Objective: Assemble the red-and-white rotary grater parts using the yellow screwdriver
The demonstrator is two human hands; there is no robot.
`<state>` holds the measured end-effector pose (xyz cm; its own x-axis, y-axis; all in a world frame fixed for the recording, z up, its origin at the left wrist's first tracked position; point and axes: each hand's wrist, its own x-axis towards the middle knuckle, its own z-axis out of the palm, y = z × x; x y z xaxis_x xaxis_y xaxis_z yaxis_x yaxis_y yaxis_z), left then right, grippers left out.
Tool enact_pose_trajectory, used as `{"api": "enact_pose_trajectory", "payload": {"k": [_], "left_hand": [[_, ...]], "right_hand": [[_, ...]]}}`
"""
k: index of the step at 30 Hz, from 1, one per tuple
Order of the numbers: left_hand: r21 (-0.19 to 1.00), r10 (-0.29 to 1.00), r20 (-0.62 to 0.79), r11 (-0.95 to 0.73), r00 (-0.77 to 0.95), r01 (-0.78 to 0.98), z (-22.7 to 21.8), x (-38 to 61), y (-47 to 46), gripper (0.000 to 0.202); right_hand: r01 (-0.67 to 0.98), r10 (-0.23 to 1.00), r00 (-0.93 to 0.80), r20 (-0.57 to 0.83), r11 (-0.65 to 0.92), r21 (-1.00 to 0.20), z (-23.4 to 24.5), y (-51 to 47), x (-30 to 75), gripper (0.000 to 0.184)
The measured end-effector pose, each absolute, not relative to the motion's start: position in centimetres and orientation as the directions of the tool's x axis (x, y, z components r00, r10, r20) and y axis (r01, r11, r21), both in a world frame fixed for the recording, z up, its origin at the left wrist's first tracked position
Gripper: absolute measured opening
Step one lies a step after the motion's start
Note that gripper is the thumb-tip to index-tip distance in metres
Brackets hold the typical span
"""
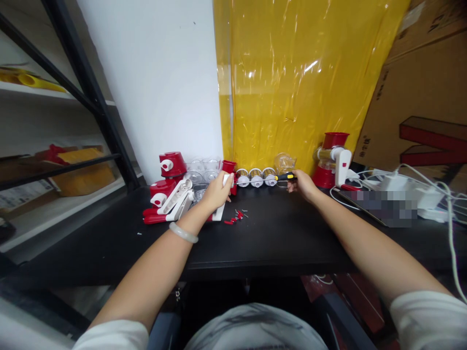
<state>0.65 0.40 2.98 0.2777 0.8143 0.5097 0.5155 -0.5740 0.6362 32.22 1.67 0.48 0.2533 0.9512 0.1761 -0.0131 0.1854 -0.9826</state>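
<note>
My left hand point(216, 193) is closed around a white and red plastic appliance part point(223, 209) that stands on the black table point(270, 238). My right hand point(303, 184) grips the black and yellow handle of a screwdriver point(282, 178), whose shaft points left toward the part held by the left hand. Small red pieces and screws point(236, 217) lie on the table just in front of the held part.
Red and white appliance parts point(168, 194) are piled at the left. Clear cups point(202, 170), three metal drums point(256, 177) and an assembled red and white machine point(332, 160) line the back. White cables and adapters point(408, 194) lie right. Cardboard boxes point(419, 97) stand behind; shelving point(54, 160) is left.
</note>
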Motion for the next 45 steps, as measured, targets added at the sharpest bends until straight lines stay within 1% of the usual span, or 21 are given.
{"api": "enact_pose_trajectory", "payload": {"k": [4,8,11,17,22,26,34,38,45], "left_hand": [[0.638,0.811,0.513,-0.579,0.281,0.508,2.93,0.63,0.53,0.039],[0.639,0.810,0.518,-0.580,0.274,0.505,2.86,0.58,0.67,0.040],[0.645,0.814,0.510,-0.575,0.277,0.504,2.85,0.55,0.75,0.040],[0.655,0.815,0.512,-0.575,0.272,0.490,2.84,0.59,0.77,0.040],[0.653,0.820,0.504,-0.567,0.271,0.502,2.89,0.61,0.69,0.040],[0.645,0.819,0.508,-0.568,0.267,0.512,2.94,0.59,0.61,0.039],[0.650,0.813,0.516,-0.577,0.271,0.494,2.94,0.66,0.54,0.039],[0.655,0.815,0.511,-0.574,0.272,0.491,3.01,0.67,0.42,0.039],[0.651,0.817,0.508,-0.572,0.274,0.499,2.97,0.68,0.49,0.039]], "right_hand": [[-0.007,0.953,0.260,0.157,0.165,-0.986,0.55,1.56,32.09,0.018],[-0.085,0.959,0.234,0.158,0.182,-0.980,0.68,1.19,32.04,0.018],[-0.114,0.958,0.215,0.191,0.219,-0.969,0.74,0.94,32.05,0.020],[-0.099,0.949,0.201,0.243,0.266,-0.959,0.50,0.95,32.15,0.035],[-0.015,0.923,0.209,0.324,0.334,-0.942,0.00,1.21,32.53,0.042],[0.070,0.906,0.235,0.351,0.344,-0.936,-0.20,1.34,32.77,0.046],[0.064,0.894,0.324,0.308,0.304,-0.950,-0.04,1.51,32.72,0.047],[0.058,0.897,0.343,0.278,0.275,-0.960,0.24,1.14,32.45,0.049],[0.127,0.906,0.355,0.229,0.196,-0.972,0.45,0.78,32.35,0.056]]}}
